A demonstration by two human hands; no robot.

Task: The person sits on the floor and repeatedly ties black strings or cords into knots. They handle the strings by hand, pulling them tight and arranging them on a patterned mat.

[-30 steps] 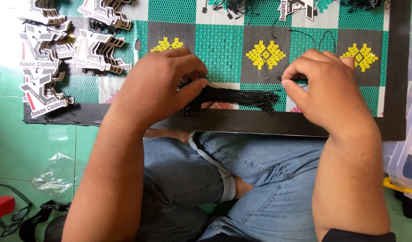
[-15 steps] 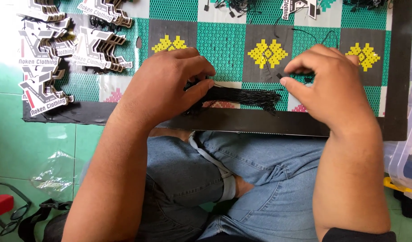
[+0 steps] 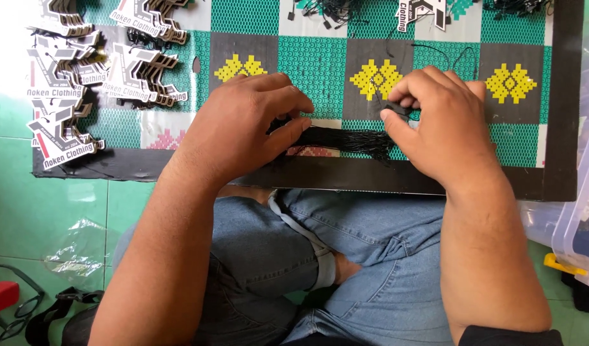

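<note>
Green tiled floor (image 3: 64, 192) carrying a woven mat (image 3: 320, 57) in green, grey and yellow; on the mat, stacked white die-cut tags (image 3: 70, 77) and a bundle of black strings (image 3: 345, 138).

both forearms reach forward from the lap, bare to the wrists. the left hand (image 3: 243, 125) lies palm down, fingers curled and pressing flat. the right hand (image 3: 441, 122) arches beside it, thumb and fingertips pinched together.

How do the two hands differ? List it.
The left hand lies flat, pressing down one end of the black string bundle; the right hand is curled, pinching a small black piece at the other end. Both rest on the patterned mat.
</note>
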